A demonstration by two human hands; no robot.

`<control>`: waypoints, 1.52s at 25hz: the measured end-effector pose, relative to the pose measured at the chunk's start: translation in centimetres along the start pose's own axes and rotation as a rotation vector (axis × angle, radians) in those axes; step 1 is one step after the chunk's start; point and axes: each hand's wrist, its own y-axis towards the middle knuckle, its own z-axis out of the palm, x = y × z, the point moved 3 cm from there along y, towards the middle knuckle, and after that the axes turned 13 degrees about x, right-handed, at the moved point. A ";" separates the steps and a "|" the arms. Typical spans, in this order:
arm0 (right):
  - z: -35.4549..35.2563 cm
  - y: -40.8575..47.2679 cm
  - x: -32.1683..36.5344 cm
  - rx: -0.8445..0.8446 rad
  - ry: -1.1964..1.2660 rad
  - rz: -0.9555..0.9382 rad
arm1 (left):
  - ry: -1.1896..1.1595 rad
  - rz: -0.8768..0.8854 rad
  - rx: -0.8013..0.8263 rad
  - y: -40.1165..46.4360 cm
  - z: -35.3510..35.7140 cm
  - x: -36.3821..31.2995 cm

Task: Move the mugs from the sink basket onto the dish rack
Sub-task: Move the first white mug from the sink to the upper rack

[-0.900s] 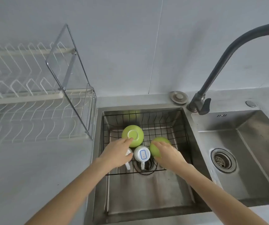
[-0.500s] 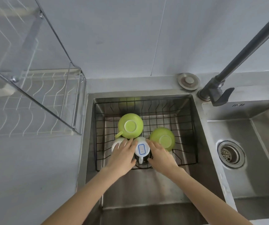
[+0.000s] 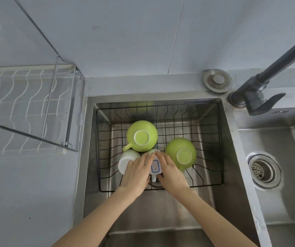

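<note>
A black wire sink basket (image 3: 219, 139) sits in the left sink basin. Two green mugs stand upside down in it, one at the back left (image 3: 141, 135) and one on the right (image 3: 181, 152). A plain white mug (image 3: 126, 160) lies at the front left. Between my hands is a white mug with a blue label (image 3: 155, 166). My left hand (image 3: 136, 172) presses its left side and also rests over the plain white mug. My right hand (image 3: 169, 172) presses its right side. The wire dish rack (image 3: 29, 107) stands on the counter to the left.
A dark faucet (image 3: 260, 88) rises at the right between the two basins. The right basin (image 3: 275, 202) has a round drain (image 3: 263, 171). A round metal stopper (image 3: 217, 81) lies on the ledge behind the sink. A grey wall is close behind.
The view has dropped and closed in on the sink. Both hands moved off the green mugs and came together around the white mug with the blue label.
</note>
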 end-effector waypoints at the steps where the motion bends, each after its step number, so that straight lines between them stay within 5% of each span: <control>1: 0.1 0.0 -0.1 -0.008 0.008 -0.008 | -0.012 0.001 -0.016 0.1 0.1 0.1; 22: -6.4 -14.7 8.0 -0.266 0.003 -0.375 | -0.424 0.283 -0.398 -15.0 -8.6 -1.9; 38: -6.3 -22.6 23.3 -0.342 0.148 -0.675 | -0.734 0.475 -0.708 -29.8 -14.9 5.1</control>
